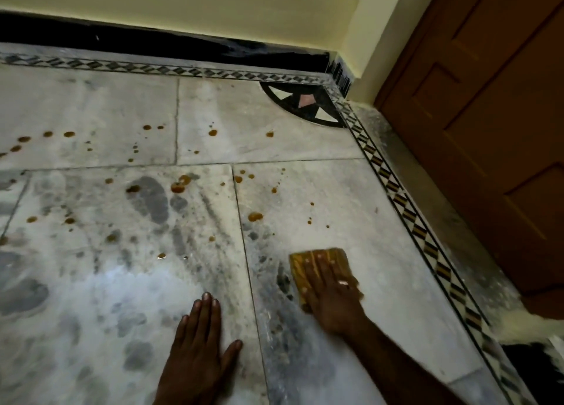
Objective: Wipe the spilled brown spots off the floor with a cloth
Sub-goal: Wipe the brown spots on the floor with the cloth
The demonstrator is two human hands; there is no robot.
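Several brown spots are scattered over the white marble floor, from the far left across to the right tile. A folded yellow-brown cloth lies flat on the right tile. My right hand presses down on the cloth with fingers spread over it; the hand and cloth look motion-blurred. My left hand rests flat on the floor with fingers together, to the left of the cloth, holding nothing. The nearest big spot lies a little beyond the cloth.
A brown wooden door stands at the right, behind a patterned tile border. A yellow wall with a black skirting runs along the back. Dark wet smears and footprints mark the floor.
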